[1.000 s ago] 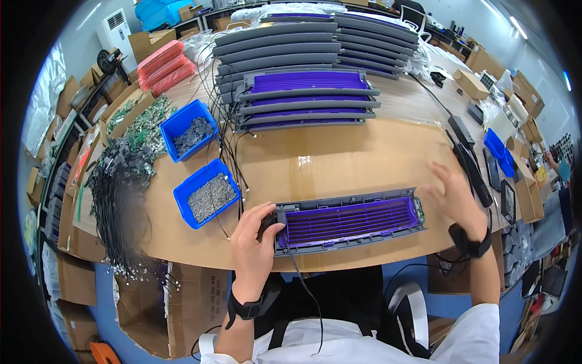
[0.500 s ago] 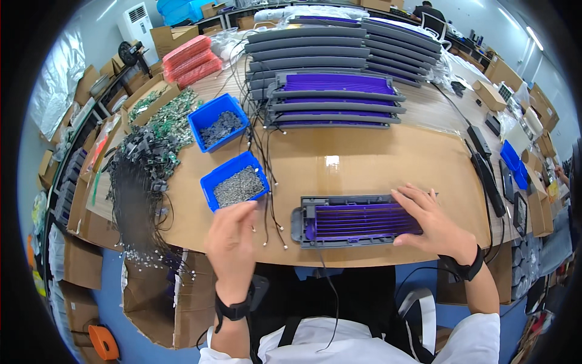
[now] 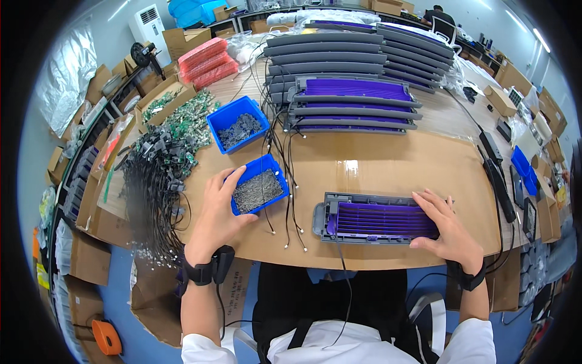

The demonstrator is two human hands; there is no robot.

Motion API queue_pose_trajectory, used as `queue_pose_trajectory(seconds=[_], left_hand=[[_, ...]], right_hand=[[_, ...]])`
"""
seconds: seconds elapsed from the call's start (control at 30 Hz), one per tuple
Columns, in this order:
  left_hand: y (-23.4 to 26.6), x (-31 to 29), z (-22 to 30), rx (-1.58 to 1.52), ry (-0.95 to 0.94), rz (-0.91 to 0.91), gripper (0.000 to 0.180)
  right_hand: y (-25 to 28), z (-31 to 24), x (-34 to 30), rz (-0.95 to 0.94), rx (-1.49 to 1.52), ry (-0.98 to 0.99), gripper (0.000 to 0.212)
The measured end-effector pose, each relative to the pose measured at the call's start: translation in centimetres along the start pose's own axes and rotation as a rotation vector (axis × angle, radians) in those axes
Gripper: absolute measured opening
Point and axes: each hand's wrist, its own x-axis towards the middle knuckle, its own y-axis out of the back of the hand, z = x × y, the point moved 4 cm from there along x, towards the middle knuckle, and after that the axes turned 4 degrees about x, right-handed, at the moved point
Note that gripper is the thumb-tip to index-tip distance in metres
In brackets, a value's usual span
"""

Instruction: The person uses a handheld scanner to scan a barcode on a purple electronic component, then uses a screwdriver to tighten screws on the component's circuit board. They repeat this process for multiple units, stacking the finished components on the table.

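On the cardboard sheet near the front edge lies a grey frame with purple louvres point(image 3: 388, 221). My right hand point(image 3: 445, 233) spans its right end, thumb at the near edge and fingers toward the far edge. A thin black cable point(image 3: 344, 261) runs from its left end down over my lap. My left hand point(image 3: 215, 209) curves around the left side of a blue bin point(image 3: 280, 173) with small grey metal parts in it, thumb near the close corner. Another blue bin point(image 3: 257, 134) behind holds dark grey pieces.
Stacked grey-and-purple louvre frames point(image 3: 354, 97) stand at the back. Leftward are a pile of green circuit boards point(image 3: 194, 121), a bundle of black cables point(image 3: 148, 194) and pink wrapped packs point(image 3: 209, 64). Loose cables point(image 3: 288, 182) trail beside the bins. A black power strip point(image 3: 498, 194) lies on the right.
My left hand, formerly blurred with its fingers drawn together in front of the near bin, has moved left and opened around that bin's side. My right hand stays on the louvre frame. The view has shifted slightly.
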Motion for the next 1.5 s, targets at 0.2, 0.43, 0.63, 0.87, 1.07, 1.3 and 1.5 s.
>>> queue_pose_trajectory(seconds=[0.2, 0.43, 0.63, 0.87, 1.07, 1.3, 1.5], left_hand=[[2.1, -1.1, -2.7, 0.066, 0.11, 0.029, 0.092], [2.3, -2.7, -4.2, 0.288, 0.144, 0.199, 0.089], [-0.8, -3.9, 6.1, -0.166, -0.241, 0.151, 0.069], [-5.5, -1.7, 10.1, -0.395, -0.214, -0.138, 0.078], [-6.9, -0.2, 9.5, -0.448, -0.219, -0.215, 0.079], [-7.2, -0.9, 9.6, -0.481, -0.226, -0.21, 0.075], [-7.8, -1.5, 9.0, -0.526, -0.191, -0.182, 0.068]], right_hand=[[0.0, 0.4, -0.2, -0.002, 0.011, -0.024, 0.092], [0.2, 0.4, 0.1, -0.025, 0.024, -0.039, 0.091], [0.2, 0.0, 0.9, -0.068, 0.013, -0.021, 0.088], [0.6, -3.0, 0.5, 0.076, -0.229, 0.031, 0.077], [-1.9, -10.7, 1.4, 0.219, 0.054, 0.375, 0.039], [-7.2, -11.1, 2.9, 0.119, -0.055, 0.286, 0.019], [-6.5, -11.3, 3.1, 0.191, -0.08, 0.23, 0.024]])
